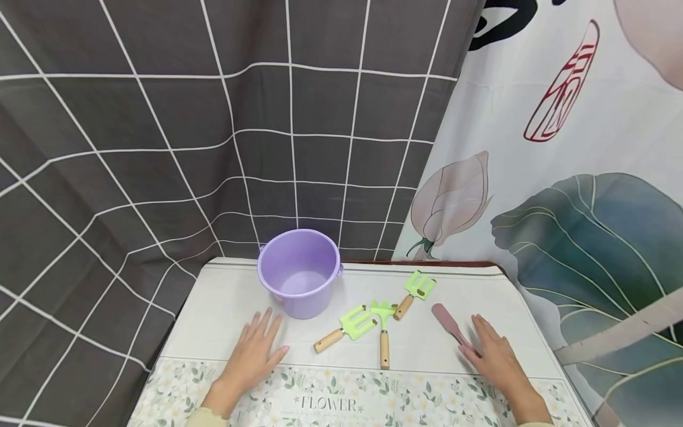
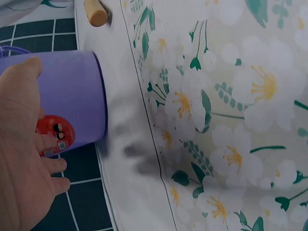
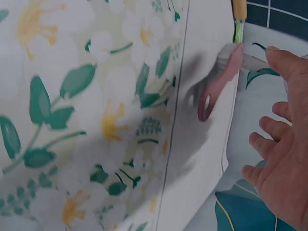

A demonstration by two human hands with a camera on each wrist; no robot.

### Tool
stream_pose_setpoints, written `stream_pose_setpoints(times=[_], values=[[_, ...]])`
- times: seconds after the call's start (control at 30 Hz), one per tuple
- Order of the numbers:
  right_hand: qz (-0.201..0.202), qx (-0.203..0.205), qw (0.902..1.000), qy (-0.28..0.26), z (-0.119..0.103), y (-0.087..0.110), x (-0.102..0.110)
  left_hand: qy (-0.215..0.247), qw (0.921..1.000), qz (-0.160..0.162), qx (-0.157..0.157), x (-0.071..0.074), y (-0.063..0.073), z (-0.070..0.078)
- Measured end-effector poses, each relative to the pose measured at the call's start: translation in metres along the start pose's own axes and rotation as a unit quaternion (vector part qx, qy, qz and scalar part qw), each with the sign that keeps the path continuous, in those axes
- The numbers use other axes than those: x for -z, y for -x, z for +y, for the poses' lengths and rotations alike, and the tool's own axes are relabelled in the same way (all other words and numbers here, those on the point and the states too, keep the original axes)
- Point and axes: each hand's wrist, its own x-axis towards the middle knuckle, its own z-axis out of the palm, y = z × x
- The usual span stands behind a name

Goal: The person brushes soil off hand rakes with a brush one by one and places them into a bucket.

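Note:
A purple bucket [image 1: 306, 305] stands upright at the back left of the table. My left hand [image 1: 251, 353] is over the table just in front of it, fingers spread and holding nothing. In the left wrist view, that hand overlaps the bucket's wall [image 2: 77, 91], which bears a red sticker [image 2: 66, 132]. On the right, a dusky pink brush [image 3: 224, 84] lies bristles down. My right hand [image 1: 498, 362] is beside its handle end, fingers extended with nothing in them. Between the hands lie two small green forks [image 1: 357, 322] [image 1: 419, 286] and a green hand rake [image 1: 383, 338], all wooden-handled.
A floral cloth printed "FLOWER" [image 1: 328, 404] covers the table's front part, with a white surface [image 1: 224, 296] behind it. Dark gridded fabric [image 1: 160, 118] hangs at the left and back, and a white printed curtain [image 1: 507, 148] at the right.

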Motion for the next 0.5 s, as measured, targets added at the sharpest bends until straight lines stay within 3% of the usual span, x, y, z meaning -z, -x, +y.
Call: stream_pose_setpoints(times=[0.2,0.5], values=[[0.032,-0.002,0.9994,0.008,-0.005,-0.001,-0.008,-0.003,0.9999,-0.016,-0.005,-0.005,-0.002,0.005],[0.015,-0.026,0.9995,0.008,-0.004,-0.005,-0.016,0.0,0.9993,-0.029,-0.023,-0.012,-0.002,0.018]])
